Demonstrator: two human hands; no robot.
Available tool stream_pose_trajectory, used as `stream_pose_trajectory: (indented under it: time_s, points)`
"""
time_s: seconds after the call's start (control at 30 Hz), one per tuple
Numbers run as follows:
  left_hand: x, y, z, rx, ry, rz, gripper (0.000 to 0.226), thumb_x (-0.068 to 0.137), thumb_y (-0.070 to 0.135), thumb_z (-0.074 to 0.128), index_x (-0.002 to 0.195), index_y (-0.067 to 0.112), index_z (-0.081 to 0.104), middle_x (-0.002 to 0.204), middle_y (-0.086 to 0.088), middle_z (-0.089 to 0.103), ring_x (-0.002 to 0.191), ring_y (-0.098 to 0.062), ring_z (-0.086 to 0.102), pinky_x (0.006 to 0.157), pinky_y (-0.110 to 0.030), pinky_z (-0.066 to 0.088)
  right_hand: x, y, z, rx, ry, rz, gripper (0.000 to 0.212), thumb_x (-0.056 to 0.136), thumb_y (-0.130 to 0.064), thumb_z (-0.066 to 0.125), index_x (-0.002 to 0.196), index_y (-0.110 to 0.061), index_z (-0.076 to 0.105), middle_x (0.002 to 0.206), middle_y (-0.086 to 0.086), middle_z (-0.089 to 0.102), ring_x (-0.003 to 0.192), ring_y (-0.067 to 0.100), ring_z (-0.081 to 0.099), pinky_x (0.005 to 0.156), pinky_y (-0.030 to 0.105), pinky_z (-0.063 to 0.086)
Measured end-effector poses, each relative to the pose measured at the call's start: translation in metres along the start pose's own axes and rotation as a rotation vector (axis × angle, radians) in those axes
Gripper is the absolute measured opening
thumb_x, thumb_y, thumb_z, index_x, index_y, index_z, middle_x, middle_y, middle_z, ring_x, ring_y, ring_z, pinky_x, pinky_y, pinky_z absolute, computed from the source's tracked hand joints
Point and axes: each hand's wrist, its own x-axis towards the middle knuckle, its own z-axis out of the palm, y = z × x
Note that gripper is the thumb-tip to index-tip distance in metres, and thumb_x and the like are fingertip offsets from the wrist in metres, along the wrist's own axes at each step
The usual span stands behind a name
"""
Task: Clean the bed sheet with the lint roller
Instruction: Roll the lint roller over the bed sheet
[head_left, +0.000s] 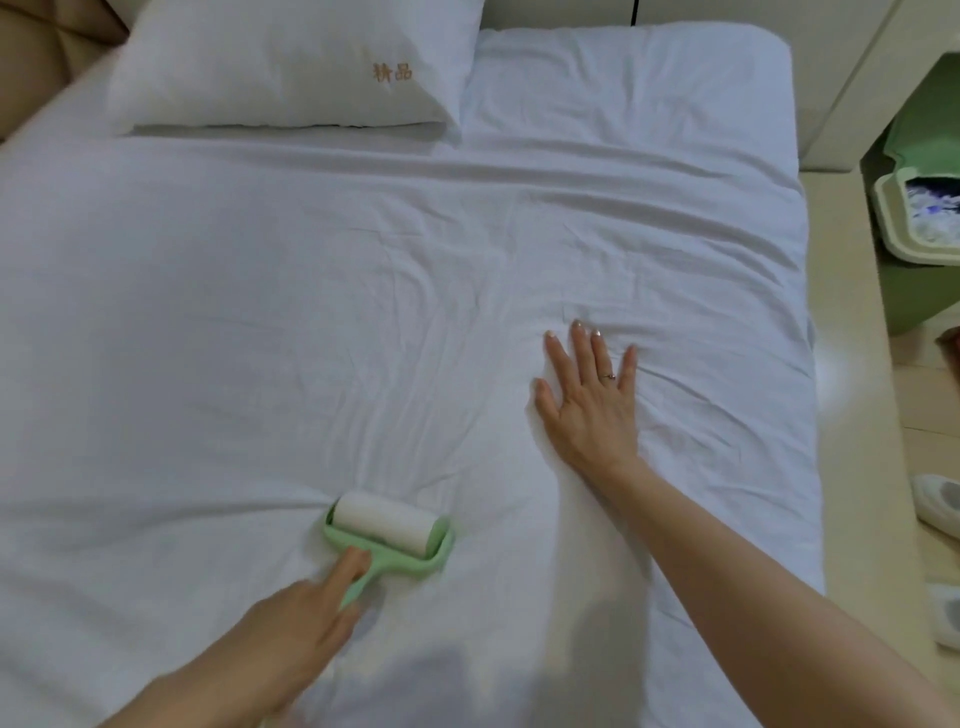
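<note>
The bed (795, 218) is covered by a white bed sheet (249, 322), creased across its middle and right side. A white pillow (280, 67) with gold stitched characters lies at the far left end. Nearer, the green lint roller (387, 532) rests on the sheet, its handle held by the left hand (296, 629), and the right hand (589, 410) lies flat to its right.

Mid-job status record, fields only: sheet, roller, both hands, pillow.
sheet: white fabric bed sheet, wrinkled
roller: green plastic lint roller, white roll resting on the sheet
left hand: grips the roller's handle, one finger laid along it
right hand: flat, fingers spread, pressing the sheet to the roller's right
pillow: white rectangular pillow, gold lettering, far left
</note>
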Motion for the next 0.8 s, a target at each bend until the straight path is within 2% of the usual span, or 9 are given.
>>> stream_pose_trajectory:
  time_s: [0.1, 0.17, 0.23, 0.37, 0.47, 0.53, 0.63, 0.73, 0.8]
  points:
    - [-0.024, -0.001, 0.004, 0.046, -0.100, 0.007, 0.057, 0.104, 0.042, 0.025, 0.148, 0.036, -0.011, 0.084, 0.008, 0.041, 0.068, -0.002, 0.043, 0.067, -0.021, 0.035, -0.001, 0.000, -0.001, -0.003, -0.013, -0.007, 0.062, 0.093, -0.050, 0.014, 0.151, -0.029, 0.013, 0.159, 0.003, 0.003, 0.147, 0.020, 0.001, 0.114, 0.051, -0.012]
    - [-0.010, 0.000, -0.004, 0.068, -0.075, -0.010, 0.060, 0.098, 0.054, 0.020, 0.151, 0.032, -0.001, 0.114, 0.000, 0.056, 0.094, -0.012, 0.058, 0.079, -0.025, 0.038, -0.002, 0.000, -0.001, -0.004, -0.016, -0.012, 0.062, 0.093, -0.050, 0.011, 0.151, -0.028, 0.011, 0.159, 0.003, 0.002, 0.147, 0.021, 0.000, 0.114, 0.051, -0.012]
    - [0.023, 0.007, -0.018, 0.085, 0.014, -0.018, 0.061, 0.098, 0.052, 0.022, 0.151, 0.024, 0.007, 0.136, -0.009, 0.052, 0.116, -0.026, 0.055, 0.086, -0.027, 0.041, -0.005, 0.001, -0.001, -0.006, -0.023, -0.015, 0.063, 0.093, -0.050, 0.008, 0.152, -0.027, 0.010, 0.159, 0.003, 0.001, 0.147, 0.021, -0.001, 0.114, 0.050, -0.013]
    - [0.108, 0.036, -0.077, -0.083, 0.229, 0.025, 0.044, 0.103, 0.033, 0.033, 0.142, 0.015, 0.023, 0.125, -0.019, 0.055, 0.105, -0.033, 0.058, 0.081, -0.034, 0.044, -0.012, 0.004, -0.003, -0.017, -0.041, -0.032, 0.063, 0.092, -0.049, 0.004, 0.152, -0.027, 0.008, 0.159, 0.002, 0.000, 0.146, 0.020, -0.002, 0.114, 0.046, -0.013]
    - [0.134, 0.051, -0.109, -0.166, 0.261, 0.092, 0.032, 0.102, 0.026, 0.037, 0.129, 0.009, 0.030, 0.093, -0.014, 0.052, 0.080, -0.027, 0.052, 0.064, -0.032, 0.036, -0.015, 0.008, -0.004, 0.002, -0.028, -0.038, 0.062, 0.093, -0.049, 0.005, 0.152, -0.029, 0.009, 0.159, 0.000, 0.001, 0.146, 0.019, -0.001, 0.115, 0.045, -0.011]
    - [0.116, 0.044, -0.094, -0.149, 0.210, 0.097, 0.031, 0.102, 0.027, 0.037, 0.127, 0.011, 0.030, 0.098, -0.016, 0.056, 0.084, -0.029, 0.056, 0.069, -0.034, 0.042, -0.016, 0.010, -0.004, 0.026, -0.024, -0.042, 0.062, 0.093, -0.049, 0.006, 0.151, -0.029, 0.011, 0.159, 0.000, 0.003, 0.146, 0.019, 0.001, 0.116, 0.043, -0.012]
    - [0.053, 0.018, -0.040, -0.082, 0.086, 0.064, 0.048, 0.103, 0.032, 0.036, 0.145, 0.018, 0.018, 0.129, -0.016, 0.056, 0.107, -0.032, 0.058, 0.086, -0.034, 0.046, -0.016, 0.009, -0.003, 0.034, -0.014, -0.038, 0.061, 0.094, -0.048, 0.009, 0.151, -0.029, 0.013, 0.159, 0.000, 0.004, 0.146, 0.018, 0.001, 0.116, 0.043, -0.012]
    - [-0.011, -0.001, 0.005, 0.010, -0.044, 0.061, 0.053, 0.105, 0.034, 0.031, 0.151, 0.022, 0.008, 0.142, -0.009, 0.047, 0.122, -0.025, 0.051, 0.086, -0.026, 0.038, -0.016, 0.007, -0.003, 0.026, -0.013, -0.032, 0.060, 0.094, -0.047, 0.011, 0.151, -0.029, 0.014, 0.159, 0.001, 0.005, 0.146, 0.019, 0.002, 0.116, 0.043, -0.011]
    - [-0.032, -0.008, 0.017, 0.010, -0.040, 0.056, 0.052, 0.104, 0.038, 0.031, 0.150, 0.025, 0.010, 0.147, 0.000, 0.042, 0.122, -0.021, 0.051, 0.085, -0.025, 0.037, -0.016, 0.006, -0.004, 0.029, -0.013, -0.028, 0.061, 0.093, -0.047, 0.010, 0.151, -0.028, 0.014, 0.159, 0.001, 0.005, 0.146, 0.019, 0.003, 0.116, 0.044, -0.011]
